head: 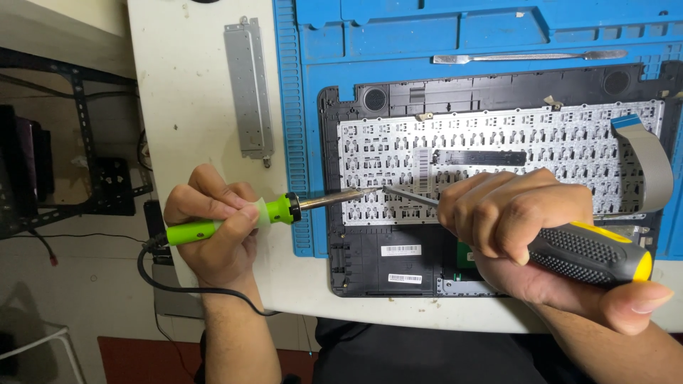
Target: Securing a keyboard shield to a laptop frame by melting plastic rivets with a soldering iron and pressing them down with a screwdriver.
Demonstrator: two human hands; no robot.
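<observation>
The left hand (213,227) is closed around a green soldering iron (235,219), its metal tip reaching right onto the silver keyboard backplate (498,153) of an opened laptop shell (370,263). The right hand (519,227) grips a black-and-yellow screwdriver (590,252), its shaft meeting the iron's tip near the backplate's near-left part. A grey ribbon cable (651,160) curls at the right. Farther off, a metal spudger (530,56) lies on the blue mat (299,142); a metal bracket (249,89) rests on the white table (185,107) to the left.

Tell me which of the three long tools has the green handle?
The soldering iron in the left hand; the screwdriver is black-yellow, the spudger bare metal.
</observation>
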